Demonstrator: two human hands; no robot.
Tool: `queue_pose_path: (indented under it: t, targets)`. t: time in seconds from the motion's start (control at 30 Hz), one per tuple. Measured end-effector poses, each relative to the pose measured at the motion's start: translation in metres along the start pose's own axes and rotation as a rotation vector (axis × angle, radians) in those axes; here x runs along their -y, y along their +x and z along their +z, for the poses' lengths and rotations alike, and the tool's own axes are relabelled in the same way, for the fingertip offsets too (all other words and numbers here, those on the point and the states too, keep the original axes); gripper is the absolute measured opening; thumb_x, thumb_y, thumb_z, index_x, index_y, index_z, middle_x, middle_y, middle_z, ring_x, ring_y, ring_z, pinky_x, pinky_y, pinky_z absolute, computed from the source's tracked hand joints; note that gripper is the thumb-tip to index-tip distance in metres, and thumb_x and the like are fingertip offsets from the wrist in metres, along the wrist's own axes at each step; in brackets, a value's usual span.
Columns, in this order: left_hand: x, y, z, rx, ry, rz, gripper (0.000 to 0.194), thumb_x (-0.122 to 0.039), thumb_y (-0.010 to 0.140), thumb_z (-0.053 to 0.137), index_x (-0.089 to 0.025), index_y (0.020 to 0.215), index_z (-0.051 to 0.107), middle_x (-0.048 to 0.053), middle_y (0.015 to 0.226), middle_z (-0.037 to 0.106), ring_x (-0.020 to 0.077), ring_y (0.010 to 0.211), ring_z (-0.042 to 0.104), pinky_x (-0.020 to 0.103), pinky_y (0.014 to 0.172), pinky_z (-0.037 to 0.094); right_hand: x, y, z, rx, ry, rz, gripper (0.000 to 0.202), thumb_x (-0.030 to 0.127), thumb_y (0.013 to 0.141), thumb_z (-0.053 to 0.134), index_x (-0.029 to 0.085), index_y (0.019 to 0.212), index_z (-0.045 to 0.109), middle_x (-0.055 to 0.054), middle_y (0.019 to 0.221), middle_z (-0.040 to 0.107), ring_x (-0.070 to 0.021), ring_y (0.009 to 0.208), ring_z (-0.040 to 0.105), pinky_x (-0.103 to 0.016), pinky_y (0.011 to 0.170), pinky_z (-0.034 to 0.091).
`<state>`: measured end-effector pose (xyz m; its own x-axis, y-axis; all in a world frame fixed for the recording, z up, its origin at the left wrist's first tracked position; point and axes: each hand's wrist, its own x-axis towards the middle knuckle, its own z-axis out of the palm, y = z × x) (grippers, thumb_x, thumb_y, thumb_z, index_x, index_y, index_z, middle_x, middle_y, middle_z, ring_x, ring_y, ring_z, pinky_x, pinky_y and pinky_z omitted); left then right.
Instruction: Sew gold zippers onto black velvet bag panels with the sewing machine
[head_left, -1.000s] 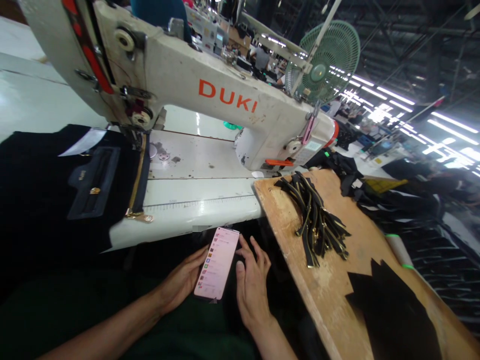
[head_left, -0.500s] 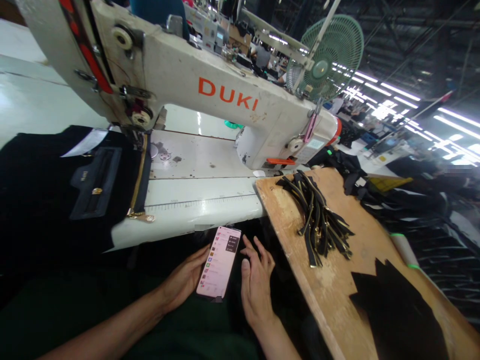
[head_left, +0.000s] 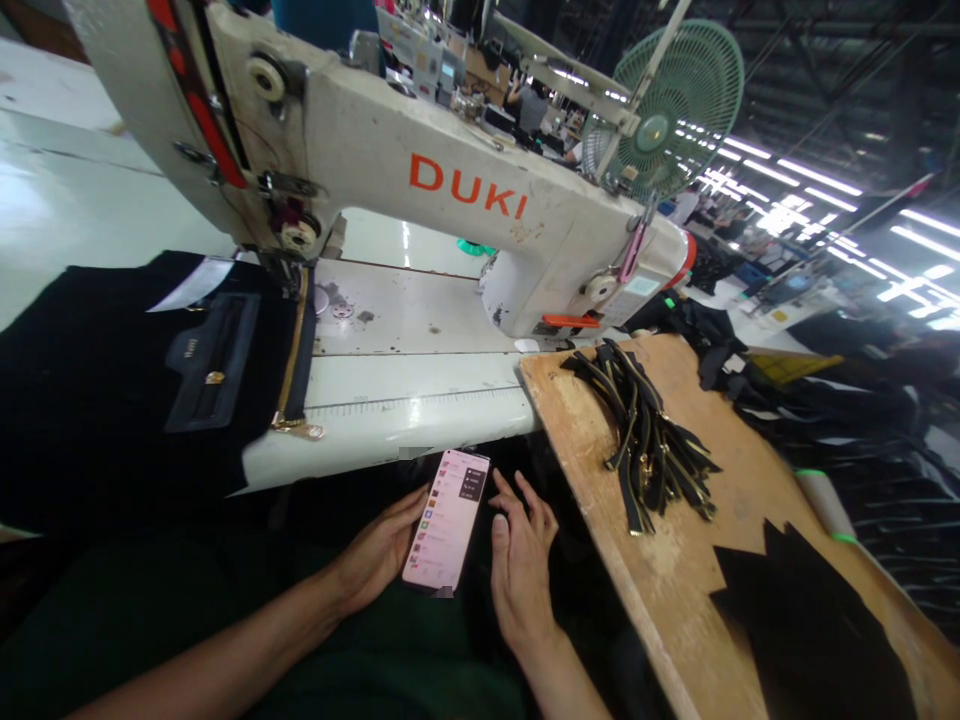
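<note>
A smartphone (head_left: 444,525) with a lit pinkish screen, showing a list and a small dark pop-up menu, rests in my left hand (head_left: 382,550) above my lap. The left fingers pass behind its left edge and are partly hidden. Just right of the phone is my right hand (head_left: 521,560), apart from it, with loosely curved, spread fingers and nothing in them. Beyond, black fabric (head_left: 127,380) with a gold-toothed zipper (head_left: 295,350) along its edge lies under the needle area of the sewing machine (head_left: 360,130).
On the right, a wooden board (head_left: 600,480) carries a bundle of black zippers (head_left: 645,440) and black fabric pieces (head_left: 817,620). The white sewing table (head_left: 420,400) spans the front of the machine. A green fan (head_left: 667,110) stands behind, with a person (head_left: 531,105) farther back.
The whole view has shifted slightly, so everything appears a little farther right. My hands and the phone keep nearly the same pose.
</note>
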<state>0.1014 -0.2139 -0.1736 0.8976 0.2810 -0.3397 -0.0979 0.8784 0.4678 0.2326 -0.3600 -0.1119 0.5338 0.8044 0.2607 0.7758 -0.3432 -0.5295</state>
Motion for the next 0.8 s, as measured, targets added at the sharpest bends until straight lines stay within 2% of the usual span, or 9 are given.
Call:
queue_pose_path:
  t: [0.8]
  targets:
    - [-0.0016, -0.0001, 0.0015, -0.005, -0.001, 0.013, 0.043, -0.027, 0.098, 0.066, -0.023, 0.141, 0.061, 0.01, 0.145, 0.061, 0.0293, 0.135, 0.056, 0.039, 0.111, 0.044, -0.0005, 0.0002, 0.0006, 0.007, 0.0, 0.005, 0.028, 0.029, 0.11, 0.032, 0.026, 0.121, 0.057, -0.004, 0.15, 0.055, -0.0227, 0.147, 0.034, -0.05, 0.113, 0.024]
